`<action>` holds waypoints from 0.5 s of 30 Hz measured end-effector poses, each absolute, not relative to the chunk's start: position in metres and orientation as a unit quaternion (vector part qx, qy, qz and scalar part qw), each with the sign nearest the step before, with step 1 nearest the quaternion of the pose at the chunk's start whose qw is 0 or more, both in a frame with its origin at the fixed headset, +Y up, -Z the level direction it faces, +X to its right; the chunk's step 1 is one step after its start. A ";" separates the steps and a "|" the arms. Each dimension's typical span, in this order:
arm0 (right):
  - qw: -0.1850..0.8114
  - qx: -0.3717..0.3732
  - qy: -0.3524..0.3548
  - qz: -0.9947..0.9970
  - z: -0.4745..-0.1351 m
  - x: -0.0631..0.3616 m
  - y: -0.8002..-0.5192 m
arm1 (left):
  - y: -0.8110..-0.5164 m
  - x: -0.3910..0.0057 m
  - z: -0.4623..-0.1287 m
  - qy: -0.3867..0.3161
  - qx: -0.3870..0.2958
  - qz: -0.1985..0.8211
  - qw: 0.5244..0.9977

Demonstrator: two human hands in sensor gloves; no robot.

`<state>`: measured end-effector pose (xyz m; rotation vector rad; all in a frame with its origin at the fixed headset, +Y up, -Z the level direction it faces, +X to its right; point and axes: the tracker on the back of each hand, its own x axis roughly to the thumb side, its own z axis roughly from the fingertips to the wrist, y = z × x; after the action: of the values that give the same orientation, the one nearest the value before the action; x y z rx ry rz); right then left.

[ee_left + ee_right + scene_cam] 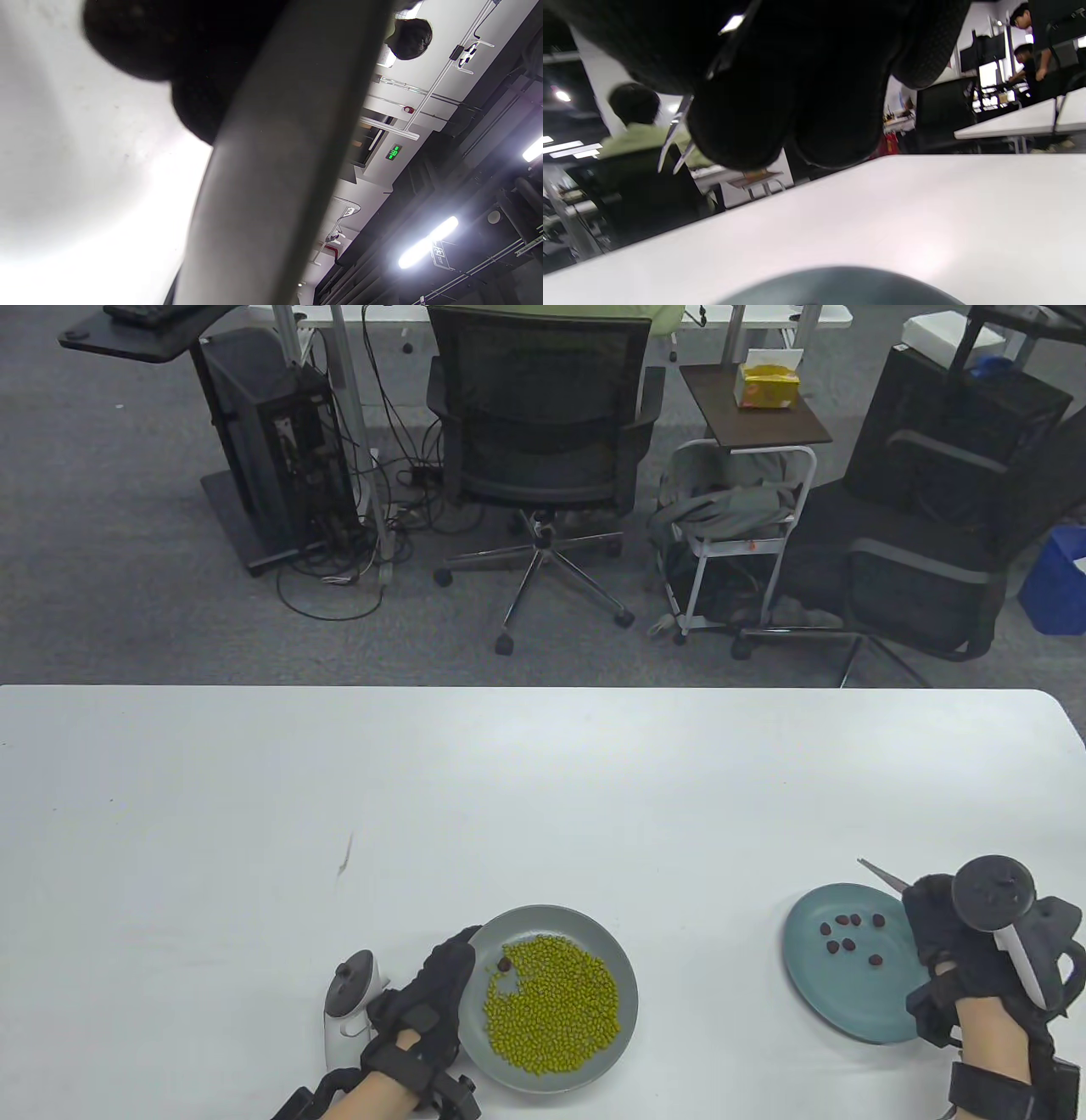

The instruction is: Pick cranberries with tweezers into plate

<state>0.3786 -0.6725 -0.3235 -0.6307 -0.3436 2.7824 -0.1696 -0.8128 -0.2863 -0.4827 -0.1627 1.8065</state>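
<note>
Your right hand (963,963) grips the tweezers (882,875), fingers curled round the handle end. The two thin tips poke out up and to the left, past the far rim of the blue-green plate (814,988). In the right wrist view the tips (675,152) stand slightly apart with nothing between them, so the tool looks empty.

Seven dark red cranberries (848,935) already lie in that plate, scattered over its upper half.

Your left hand (424,1010) rests on the near-left rim of the grey plate (626,963), fingers laid along the edge to steady it; whether they actually pinch the rim I cannot tell. That plate is heaped with green beans (551,1005), and one dark red cranberry (504,963) sits at the upper-left edge of the heap, close to your left fingertips.

By my reading you are between picks: one drop made, tweezers free. Next, carry the tips across to the grey plate, come down on that lone berry, and squeeze gently so that no beans are caught or scattered.
</note>
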 end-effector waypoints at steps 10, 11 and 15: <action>0.175 -0.076 -0.121 0.974 -0.333 0.309 -0.687 | -0.812 -0.170 -0.287 -0.071 -0.208 0.778 0.589; 0.172 -0.062 -0.119 0.976 -0.333 0.301 -0.690 | -0.812 -0.169 -0.287 -0.071 -0.210 0.778 0.589; 0.128 -0.006 -0.157 0.979 -0.330 0.267 -0.695 | -0.814 -0.167 -0.287 -0.071 -0.215 0.776 0.588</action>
<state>0.2674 -0.6950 -0.3303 -0.0182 -0.4577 2.8486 -0.1673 -0.8137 -0.2869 -0.5006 -0.1656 1.8079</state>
